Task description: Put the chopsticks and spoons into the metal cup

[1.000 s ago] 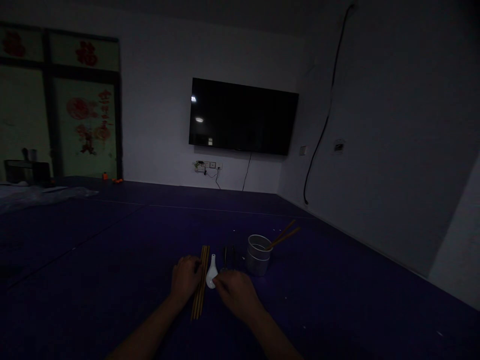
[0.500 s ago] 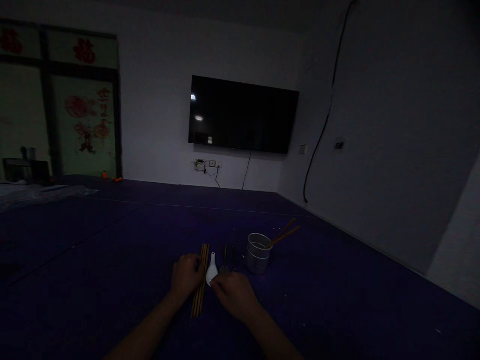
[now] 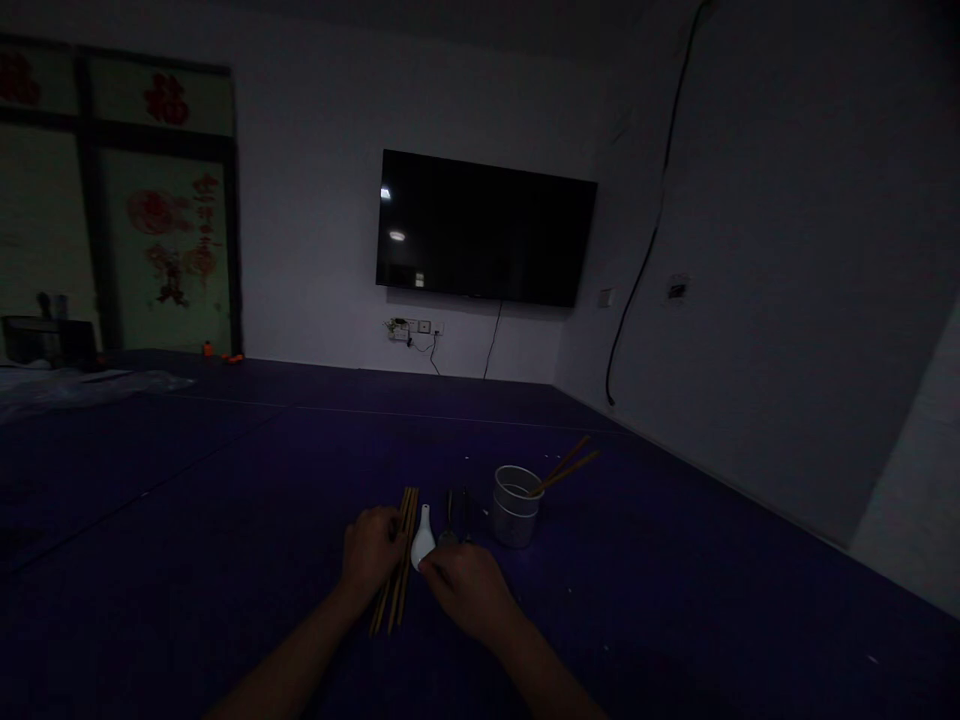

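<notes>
Several wooden chopsticks lie side by side on the dark blue surface, their near ends fanned apart. My left hand is closed at their left side, its fingertips on the chopsticks. Just right of them a white soup spoon lies with its handle pointing away. My right hand pinches at the rim of the spoon's bowl. Beyond that hand are two dark utensils, one like a metal spoon, the other a dark handle; the hand partly covers them.
A grey metal cup stands to the right, with two chopsticks leaning out of it. Farther off, a television hangs on the wall. Clear plastic sheeting lies at the far left.
The near ends of the chopsticks have spread apart towards the left; before, they lay close together. Both hands stay nearly in place, and the white soup spoon has hardly moved.
</notes>
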Demonstrator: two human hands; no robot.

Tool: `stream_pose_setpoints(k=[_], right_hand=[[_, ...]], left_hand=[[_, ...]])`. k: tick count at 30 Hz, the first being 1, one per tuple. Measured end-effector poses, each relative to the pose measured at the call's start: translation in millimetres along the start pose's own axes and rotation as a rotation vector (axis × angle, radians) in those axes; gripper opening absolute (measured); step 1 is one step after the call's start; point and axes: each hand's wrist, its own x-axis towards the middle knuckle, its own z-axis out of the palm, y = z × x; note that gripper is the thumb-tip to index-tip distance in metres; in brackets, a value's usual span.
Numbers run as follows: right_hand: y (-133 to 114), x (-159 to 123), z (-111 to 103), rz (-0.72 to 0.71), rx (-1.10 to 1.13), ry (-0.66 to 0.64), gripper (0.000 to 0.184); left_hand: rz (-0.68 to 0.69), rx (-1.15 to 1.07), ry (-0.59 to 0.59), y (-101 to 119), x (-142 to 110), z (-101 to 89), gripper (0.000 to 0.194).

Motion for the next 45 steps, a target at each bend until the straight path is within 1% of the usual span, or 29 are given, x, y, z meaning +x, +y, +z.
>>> stream_pose_setpoints(k=[11, 16, 19, 24, 29, 33, 39, 45], right_hand=[[2, 1, 3, -0.008, 0.002, -0.002, 0.030], [2, 0, 3, -0.018, 0.016, 0.021, 0.029], [1, 0, 1, -0.007, 0.009, 0.010, 0.030], [0, -1, -1, 0.008, 0.026, -0.006, 0.031], [-1, -1, -1, -0.006, 0.014, 0.002, 0.031], [0, 0, -2, -0.003, 0.002, -0.035, 0.032], [1, 1, 0, 0.011, -0.001, -0.047, 0.032], [2, 1, 1, 0.005, -0.007, -0.028, 0.033]], left_hand=[[-0.053, 0.095, -0.050, 1, 0, -4.2, 0.023], [-0.051, 0.139, -0.055, 1, 0, -6.1, 0.022], [-0.052, 0.187, -0.052, 2, 0, -7.6, 0.022], [-0.018, 0.257, -0.057, 1, 0, -8.6, 0.028], [0.028, 0.267, -0.072, 1, 0, -7.9, 0.032], [0.057, 0.282, -0.095, 2, -1, -9.2, 0.037], [0.059, 0.297, -0.114, 4, -1, -11.0, 0.036], [0.074, 0.288, -0.090, 2, -2, -9.8, 0.040]])
